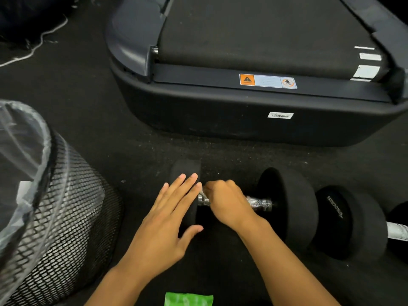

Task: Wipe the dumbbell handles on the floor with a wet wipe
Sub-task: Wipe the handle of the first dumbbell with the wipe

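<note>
right hand [223, 202]: fist closed on wet wipe [202, 192] around dumbbell handle [258, 203]. left hand [170, 217]: open, flat, steadying 9 o'clock weight head [185, 171]. risk: dumbbell rolls if bracing slackens.

Right hand [223, 202] gripping wipe [202, 192] on dumbbell handle [259, 203], left hand [167, 219] steadying weight

Dark gym floor, seen from above

The speckled black floor [136, 151] is occupied by a treadmill base [254, 120] and a lined mesh bin [66, 217].

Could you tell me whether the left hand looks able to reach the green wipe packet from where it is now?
Probably yes: the left hand rests open on the dumbbell's left weight, and only bare floor separates it from the green packet.
</note>
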### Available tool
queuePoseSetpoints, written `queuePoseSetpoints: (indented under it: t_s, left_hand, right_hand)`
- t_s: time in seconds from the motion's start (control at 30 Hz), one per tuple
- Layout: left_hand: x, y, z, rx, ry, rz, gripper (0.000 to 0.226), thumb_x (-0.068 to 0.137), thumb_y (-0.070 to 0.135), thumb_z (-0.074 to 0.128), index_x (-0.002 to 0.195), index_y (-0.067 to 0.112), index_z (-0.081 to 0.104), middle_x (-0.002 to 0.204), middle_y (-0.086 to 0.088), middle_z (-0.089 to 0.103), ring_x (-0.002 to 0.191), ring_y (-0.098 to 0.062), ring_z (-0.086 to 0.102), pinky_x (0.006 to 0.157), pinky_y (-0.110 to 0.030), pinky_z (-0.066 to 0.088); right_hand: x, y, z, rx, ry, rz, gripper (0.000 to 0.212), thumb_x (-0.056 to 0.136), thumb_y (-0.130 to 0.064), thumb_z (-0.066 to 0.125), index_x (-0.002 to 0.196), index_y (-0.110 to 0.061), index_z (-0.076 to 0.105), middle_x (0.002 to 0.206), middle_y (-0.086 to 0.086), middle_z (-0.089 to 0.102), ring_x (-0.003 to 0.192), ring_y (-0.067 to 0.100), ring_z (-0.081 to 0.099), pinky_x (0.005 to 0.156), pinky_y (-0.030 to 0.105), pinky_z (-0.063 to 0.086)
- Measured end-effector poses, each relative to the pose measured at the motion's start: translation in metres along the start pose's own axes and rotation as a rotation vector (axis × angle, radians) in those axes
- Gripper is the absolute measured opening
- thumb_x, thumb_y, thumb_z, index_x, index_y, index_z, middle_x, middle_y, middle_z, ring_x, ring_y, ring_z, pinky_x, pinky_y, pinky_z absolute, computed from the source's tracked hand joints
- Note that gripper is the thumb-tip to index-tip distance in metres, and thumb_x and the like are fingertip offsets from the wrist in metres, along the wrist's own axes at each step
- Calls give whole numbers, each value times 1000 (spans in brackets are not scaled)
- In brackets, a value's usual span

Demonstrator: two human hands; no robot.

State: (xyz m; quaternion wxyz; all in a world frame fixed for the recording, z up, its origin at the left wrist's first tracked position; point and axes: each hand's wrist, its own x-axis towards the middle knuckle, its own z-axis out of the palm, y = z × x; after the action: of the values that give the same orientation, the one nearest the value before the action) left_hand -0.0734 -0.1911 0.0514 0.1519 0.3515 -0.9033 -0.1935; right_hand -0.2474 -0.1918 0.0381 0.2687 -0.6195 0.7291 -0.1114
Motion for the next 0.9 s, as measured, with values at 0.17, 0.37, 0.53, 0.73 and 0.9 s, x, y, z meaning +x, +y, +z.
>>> queuePoseSetpoints:
  t_s: [0.17,0.37,0.53,0.73,0.9]
  left_hand:
    - [0,1,-1,-4,-2,1,72,84,47,46,147,20,23,155,7,17,143,-12,10,115,-31,3]
    - [1,2,-2,-8,1,1,76,81,41,58,146,21,23,155,6,18,143,-10,9,115,-28,0]
    - [1,1,-2,-3,7,1,77,80,42,59,146,23,23,154,7,18,143,-9,9,115,-31,2]
    - [1,0,-2,-21,-1,-5,72,83,50,45,146,24,20,155,9,16,143,-8,8,115,-29,0]
    - [1,-1,-1,-37,2,-7,77,80,42,58,146,24,22,155,10,16,142,-7,7,114,-28,-1]
  right_hand:
    - [-2,9,-8,94,-16,41,22,95,-25,47,101,-18,67,95,8,67,90,25,61,76,38,51]
    - [2,4,-1,17,-26,17,16,91,-16,50,95,-17,65,90,8,65,86,26,61,69,36,50]
    - [9,11,-8,86,-41,58,19,93,-20,50,97,-21,68,90,6,65,84,22,61,74,39,52]
    - [-6,12,-6,81,11,0,20,94,-19,51,105,-21,68,94,1,67,90,16,61,77,30,49]
    - [-1,7,4,18,47,-14,20,91,-19,53,102,-26,68,94,3,68,90,22,63,76,37,52]
